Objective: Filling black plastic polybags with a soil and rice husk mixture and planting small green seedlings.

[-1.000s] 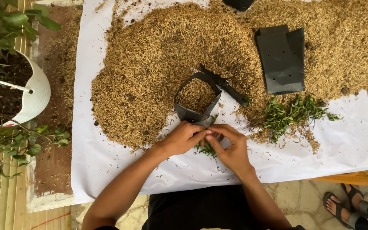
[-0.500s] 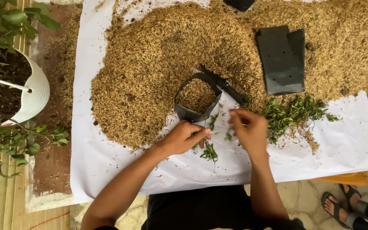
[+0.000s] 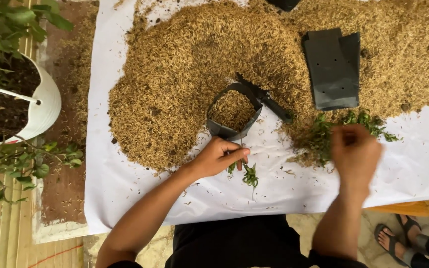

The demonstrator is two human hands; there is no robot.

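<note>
My left hand (image 3: 219, 157) pinches a small green plant cutting (image 3: 249, 175) just below a black planting bag (image 3: 232, 113) that stands open and is filled with rice husk. My right hand (image 3: 354, 153) is blurred and hovers over a pile of green cuttings (image 3: 323, 134) to the right, with its fingers curled; I cannot tell whether it holds anything. A big heap of rice husk (image 3: 184, 74) covers the white sheet (image 3: 120, 188).
A stack of flat black planting bags (image 3: 332, 69) lies on the husk at the upper right. A white pot with soil and a leafy plant (image 3: 18, 101) stands at the left. Another person's sandalled feet (image 3: 398, 238) are at the lower right.
My right hand has left the cutting near my left hand and moved right, to the pile of green cuttings. My left hand stays put with the cutting.
</note>
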